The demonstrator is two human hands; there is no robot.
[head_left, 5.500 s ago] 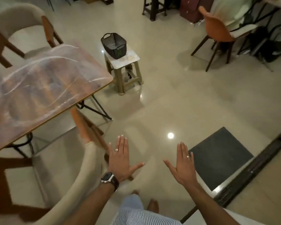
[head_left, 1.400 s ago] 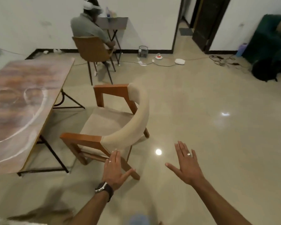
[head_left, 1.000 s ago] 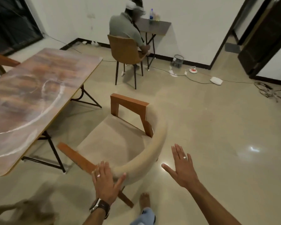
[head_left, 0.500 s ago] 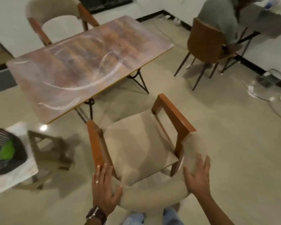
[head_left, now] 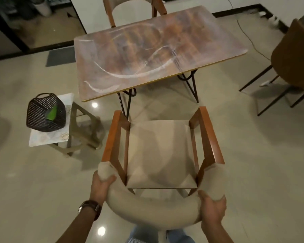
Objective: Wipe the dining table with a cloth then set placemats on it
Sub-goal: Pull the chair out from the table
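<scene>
Behind a wood-armed chair, a person grips its padded curved backrest with both hands: left hand curled round the left end, right hand wrapped round the right end. Straight ahead past the seat stands the dining tabletop, its long axis running left to right, streaked with pale smears and bare of placemats. Off to the left, nearer the left hand, a dark basket holding something green, possibly the cloth, sits on a small stool. Wiping looks not yet begun.
</scene>
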